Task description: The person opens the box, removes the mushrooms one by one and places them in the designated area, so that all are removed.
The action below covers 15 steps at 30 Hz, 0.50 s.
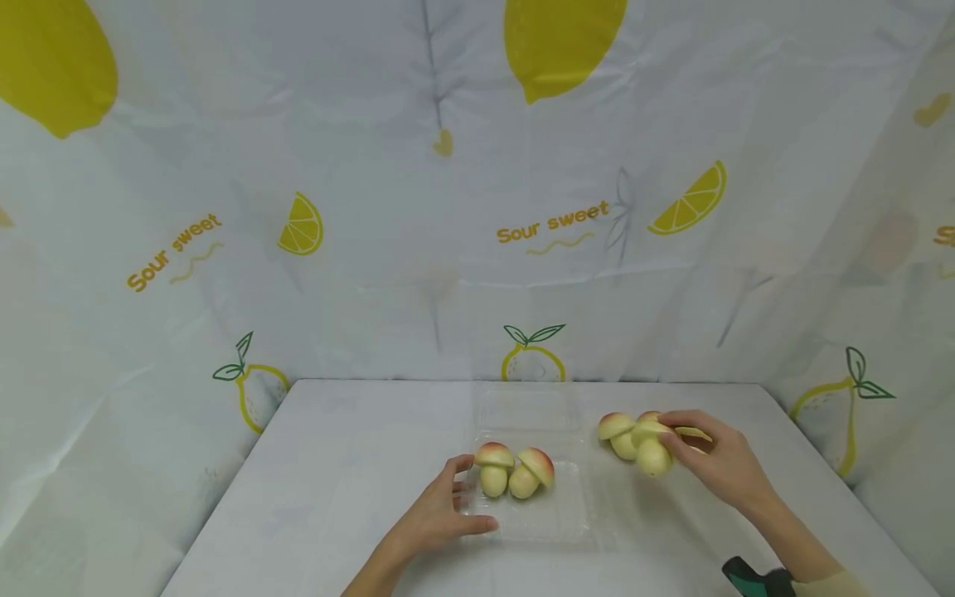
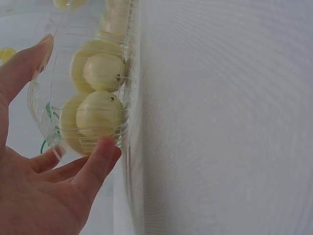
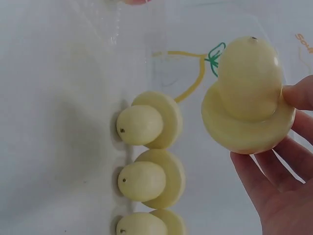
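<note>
My left hand (image 1: 440,510) grips the left side of a clear plastic clamshell box (image 1: 570,514), thumb at the front and fingers along the wall. Inside, at the left end, two toy mushrooms (image 1: 494,471) with cream stems and reddish caps sit side by side. A third toy mushroom (image 3: 249,78) is held up by my right hand (image 1: 719,460), its cap between thumb and fingers and its stem toward the right wrist camera. Behind and below it, more mushrooms (image 3: 142,181) rest in a row on the table, partly hidden by my hand in the head view.
The box's lid (image 1: 528,410) lies folded back behind its base. All of this is on a white table (image 1: 358,464). A pale cloth with lemon prints (image 1: 388,249) hangs behind the table's back edge. Near my right wrist is a dark and green strap (image 1: 753,579).
</note>
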Available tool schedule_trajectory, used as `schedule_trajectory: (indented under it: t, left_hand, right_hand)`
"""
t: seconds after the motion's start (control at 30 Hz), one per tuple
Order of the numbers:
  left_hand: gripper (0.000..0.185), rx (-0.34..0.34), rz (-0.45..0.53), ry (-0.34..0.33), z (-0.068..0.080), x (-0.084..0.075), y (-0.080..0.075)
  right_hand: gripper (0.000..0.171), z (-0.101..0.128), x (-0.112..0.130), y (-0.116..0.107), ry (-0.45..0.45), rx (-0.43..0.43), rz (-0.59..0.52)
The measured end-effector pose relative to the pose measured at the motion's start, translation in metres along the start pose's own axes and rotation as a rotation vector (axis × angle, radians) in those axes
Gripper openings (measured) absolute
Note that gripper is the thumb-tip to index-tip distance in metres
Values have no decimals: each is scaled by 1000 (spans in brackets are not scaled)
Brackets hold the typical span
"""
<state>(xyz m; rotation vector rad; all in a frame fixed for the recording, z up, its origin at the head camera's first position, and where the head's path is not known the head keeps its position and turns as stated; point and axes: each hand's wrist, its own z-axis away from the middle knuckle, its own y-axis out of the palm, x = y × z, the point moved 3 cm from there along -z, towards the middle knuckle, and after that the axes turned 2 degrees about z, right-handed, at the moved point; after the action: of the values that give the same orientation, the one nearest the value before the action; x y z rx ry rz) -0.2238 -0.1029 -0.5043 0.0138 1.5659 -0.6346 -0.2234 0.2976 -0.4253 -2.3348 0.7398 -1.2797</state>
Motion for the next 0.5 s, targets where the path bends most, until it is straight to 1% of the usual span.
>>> schedule_trajectory:
  t: [0.27, 0.5]
  left_hand:
    - [94, -4, -1, -1, -1, 1, 0]
    - [94, -2, 4, 1, -1, 1, 0]
  right_hand:
    - [22, 7, -14, -17, -5, -33, 37]
    - [23, 16, -26, -27, -14, -72, 74]
